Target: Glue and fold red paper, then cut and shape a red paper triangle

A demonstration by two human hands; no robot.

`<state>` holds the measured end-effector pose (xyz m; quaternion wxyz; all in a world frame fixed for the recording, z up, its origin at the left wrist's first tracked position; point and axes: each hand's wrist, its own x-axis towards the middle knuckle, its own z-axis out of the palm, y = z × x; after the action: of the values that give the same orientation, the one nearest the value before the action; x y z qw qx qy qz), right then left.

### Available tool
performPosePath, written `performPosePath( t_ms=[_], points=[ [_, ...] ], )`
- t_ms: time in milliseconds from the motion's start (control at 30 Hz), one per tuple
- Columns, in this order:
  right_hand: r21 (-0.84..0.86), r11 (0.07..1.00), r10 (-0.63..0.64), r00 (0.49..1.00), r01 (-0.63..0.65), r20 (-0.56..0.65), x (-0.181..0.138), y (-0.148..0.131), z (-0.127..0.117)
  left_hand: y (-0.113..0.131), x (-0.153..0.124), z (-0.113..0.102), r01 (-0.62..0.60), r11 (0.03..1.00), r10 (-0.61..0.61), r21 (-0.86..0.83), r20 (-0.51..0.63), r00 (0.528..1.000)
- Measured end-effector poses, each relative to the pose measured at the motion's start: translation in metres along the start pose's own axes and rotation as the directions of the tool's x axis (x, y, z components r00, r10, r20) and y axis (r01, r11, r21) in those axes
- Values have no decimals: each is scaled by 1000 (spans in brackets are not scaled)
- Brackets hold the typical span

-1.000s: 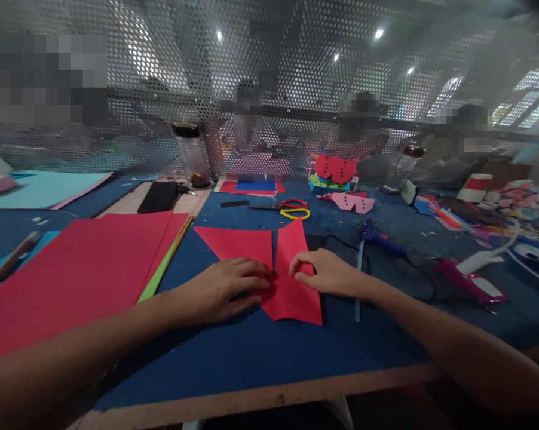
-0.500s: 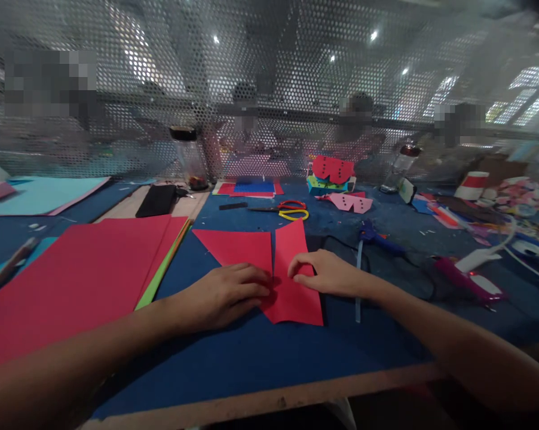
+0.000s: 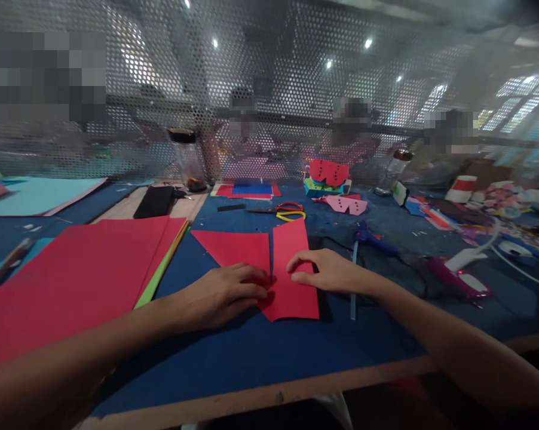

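Observation:
Red paper [image 3: 296,298] lies on the blue tabletop in front of me, with a narrow dark gap running down from its top edge. The pointed left part [image 3: 240,245] spreads flat. On the right, the taller part is slightly bent. My left hand [image 3: 227,292] rests on the paper's lower left, fingers stretched and lightly bent, covering the lower end of the gap. My right hand [image 3: 327,272] touches the right part with fingertips, its thumb and curved index finger apart. Scissors [image 3: 290,211] with red and yellow handles lie beyond the paper.
Large red sheets [image 3: 85,263] lie left, over green paper. A blue glue gun [image 3: 374,239] and clear glue stick [image 3: 354,286] sit right, near a magenta device [image 3: 458,278]. Pink [image 3: 345,205] and red [image 3: 328,172] cutouts, a jar [image 3: 187,161] and black case [image 3: 154,202] stand behind.
The view has shifted slightly. The right part's lower edge appears to have moved a little; both hands stay in nearly the same places on the paper.

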<state>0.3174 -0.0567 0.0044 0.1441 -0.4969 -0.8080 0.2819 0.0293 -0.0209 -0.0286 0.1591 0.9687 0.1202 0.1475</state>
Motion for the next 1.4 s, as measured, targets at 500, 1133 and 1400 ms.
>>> performPosePath(
  t_ms=[500,1133,1400],
  points=[
    [40,999,13,1000,-13,-6,-18,-5,16,32,-4,-3,102,994,-103,41,24,994],
    [41,999,-11,1000,11,7,-20,-3,14,34,-10,0,55,995,-57,88,27,998],
    [52,998,-23,999,21,37,-23,-5,11,35,-11,-2,23,996,-27,88,49,998]
  ],
)
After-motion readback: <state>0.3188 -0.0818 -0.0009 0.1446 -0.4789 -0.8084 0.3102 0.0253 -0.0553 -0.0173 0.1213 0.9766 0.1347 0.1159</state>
